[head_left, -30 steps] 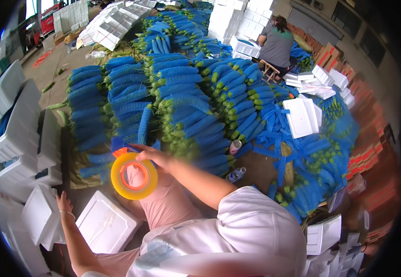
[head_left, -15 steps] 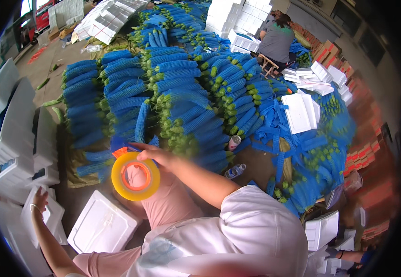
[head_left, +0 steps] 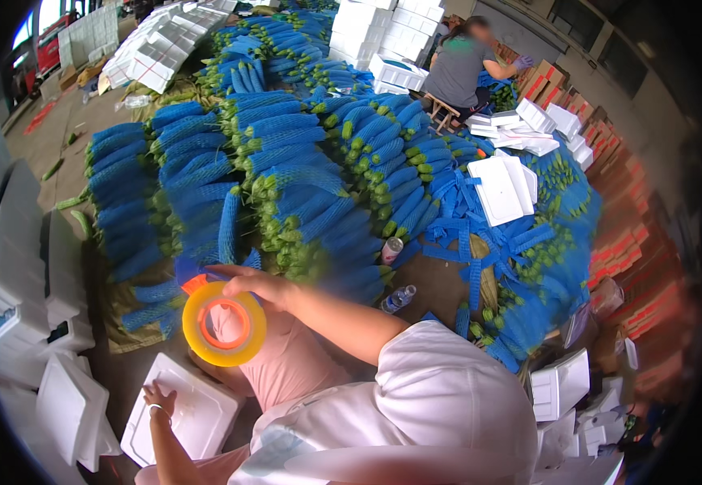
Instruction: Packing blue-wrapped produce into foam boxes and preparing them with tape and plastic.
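Note:
My right hand [head_left: 260, 286] grips a tape dispenser [head_left: 196, 283] with blue and orange parts, held above my knee. It carries a large yellow roll of tape [head_left: 195, 333] with an orange core. My left hand [head_left: 159, 399], with a bracelet at the wrist, is over a white foam box [head_left: 201, 412] at my feet. Its fingers are spread and hold nothing; whether they touch the top of the box I cannot tell. Left of that hand, white foam lids [head_left: 64, 404] lean together.
Rows of long green vegetables in blue foam nets [head_left: 278, 149] cover the floor ahead. White foam boxes [head_left: 15, 267] are stacked on the left. A plastic bottle [head_left: 399, 299] and a can [head_left: 391, 250] stand near my right arm. Another person [head_left: 460, 69] sits at the back right.
My left hand has moved right, from the leaning lids to over the foam box. The right hand keeps hold of the tape dispenser. The seated person has turned, one arm now raised.

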Tool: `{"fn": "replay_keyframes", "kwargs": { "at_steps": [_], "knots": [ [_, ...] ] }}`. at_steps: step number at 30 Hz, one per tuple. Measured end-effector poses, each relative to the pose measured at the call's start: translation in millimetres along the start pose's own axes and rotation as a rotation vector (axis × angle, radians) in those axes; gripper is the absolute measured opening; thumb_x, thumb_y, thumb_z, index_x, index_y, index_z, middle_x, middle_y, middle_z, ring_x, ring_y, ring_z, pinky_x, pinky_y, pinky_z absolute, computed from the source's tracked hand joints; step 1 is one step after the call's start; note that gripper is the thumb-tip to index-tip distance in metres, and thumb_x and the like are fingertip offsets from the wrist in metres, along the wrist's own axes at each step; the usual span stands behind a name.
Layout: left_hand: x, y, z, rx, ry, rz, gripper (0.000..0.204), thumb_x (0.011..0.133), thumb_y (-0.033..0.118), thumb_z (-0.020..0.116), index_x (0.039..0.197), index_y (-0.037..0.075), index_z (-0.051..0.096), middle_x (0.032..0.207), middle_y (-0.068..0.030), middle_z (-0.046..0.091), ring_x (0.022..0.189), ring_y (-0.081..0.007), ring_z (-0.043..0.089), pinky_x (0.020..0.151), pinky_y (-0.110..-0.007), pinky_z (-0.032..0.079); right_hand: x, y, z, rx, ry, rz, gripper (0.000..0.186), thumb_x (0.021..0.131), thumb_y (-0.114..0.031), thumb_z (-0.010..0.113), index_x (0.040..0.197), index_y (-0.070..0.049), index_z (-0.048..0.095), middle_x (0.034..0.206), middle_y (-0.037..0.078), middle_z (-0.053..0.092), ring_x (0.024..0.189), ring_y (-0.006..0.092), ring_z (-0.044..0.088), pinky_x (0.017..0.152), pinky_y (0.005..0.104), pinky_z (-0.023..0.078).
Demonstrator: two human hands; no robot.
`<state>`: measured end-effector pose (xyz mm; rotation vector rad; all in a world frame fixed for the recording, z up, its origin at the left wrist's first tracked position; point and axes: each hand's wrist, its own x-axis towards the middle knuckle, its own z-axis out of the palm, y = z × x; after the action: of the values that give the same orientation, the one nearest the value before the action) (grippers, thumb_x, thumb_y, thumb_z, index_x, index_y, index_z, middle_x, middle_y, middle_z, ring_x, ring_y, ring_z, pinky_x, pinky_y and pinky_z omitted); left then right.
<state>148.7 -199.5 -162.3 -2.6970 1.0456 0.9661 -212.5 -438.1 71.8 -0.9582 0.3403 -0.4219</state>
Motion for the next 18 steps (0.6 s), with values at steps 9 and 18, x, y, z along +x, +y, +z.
{"fn": "replay_keyframes", "kwargs": {
  "at_steps": [9,18],
  "knots": [
    [82,-142,-54,-0.772,-0.066,0.049,0.068,0.086,0.042,0.056,0.144,0.032,0.024,0.148,-0.0062,0.03,0.131,-0.0326,0.035,0.096,-0.054,0.034,3,-3,7,0.032,-0.035,0.013,0.072,0.076,-0.018,0.06,0.141,-0.006,0.032,0.126,0.011,0.051,0.111,0.0176,0.051,0.097,0.0323,0.041],
    [22,-184,-206,-1.709,0.861,0.121,0.063,0.091,0.037,0.052,0.144,0.028,0.021,0.135,-0.0063,0.049,0.122,-0.0267,0.047,0.088,-0.04,0.041,-2,1,-3,0.012,-0.003,-0.018,0.072,0.077,-0.019,0.061,0.141,-0.005,0.031,0.126,0.011,0.051,0.112,0.0181,0.051,0.097,0.0327,0.041]
  ]
}}
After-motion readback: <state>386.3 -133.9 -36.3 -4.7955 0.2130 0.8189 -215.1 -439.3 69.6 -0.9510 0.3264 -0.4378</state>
